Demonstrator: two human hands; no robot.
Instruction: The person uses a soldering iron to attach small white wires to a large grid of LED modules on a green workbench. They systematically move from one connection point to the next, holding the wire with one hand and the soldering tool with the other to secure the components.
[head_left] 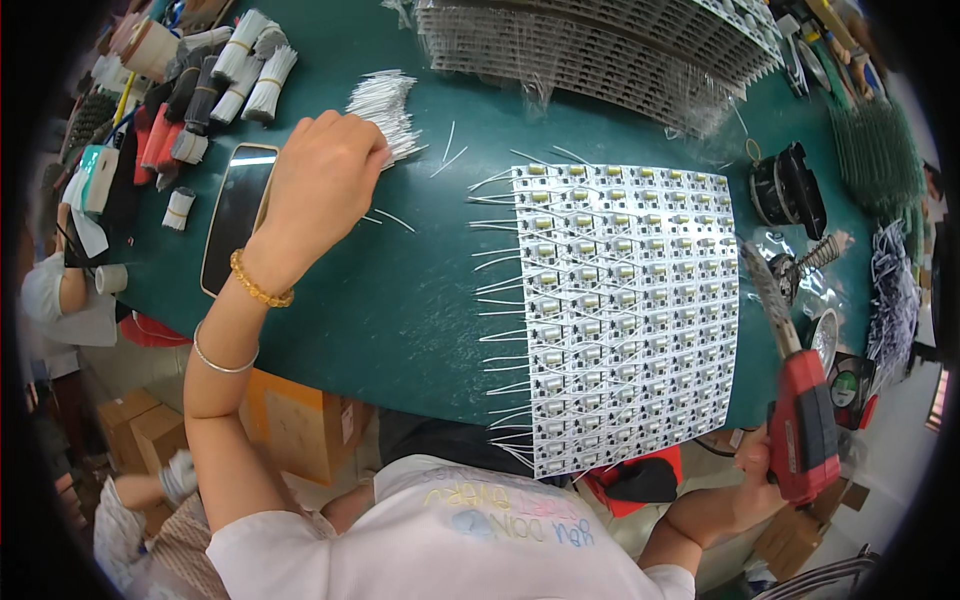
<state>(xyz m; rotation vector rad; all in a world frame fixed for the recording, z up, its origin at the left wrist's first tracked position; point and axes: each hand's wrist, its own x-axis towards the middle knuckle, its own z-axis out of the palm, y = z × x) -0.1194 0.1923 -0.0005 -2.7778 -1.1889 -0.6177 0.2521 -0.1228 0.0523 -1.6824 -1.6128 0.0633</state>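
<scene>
My left hand [325, 175] is at the near edge of a loose pile of short white wires [385, 105], beside a phone [232, 215]. Its fingers are curled together, and whatever they may hold is hidden beneath them. In my right hand [758, 468] is a red and black soldering gun [803, 430], its metal front pointing up along the right side of a panel. That panel is a large sheet of white circuit boards [630, 320] in rows, each carrying small components. Thin white wires stick out from its left edge and lie across many of the boards.
Stacked board panels [590, 60] in clear wrap stand at the back. Bundles of white, black and red wires [240, 70] lie at the back left. To the right are a black round container [788, 190] and a coiled-spring iron holder [815, 258]. Another person's arm [140, 490] shows at lower left.
</scene>
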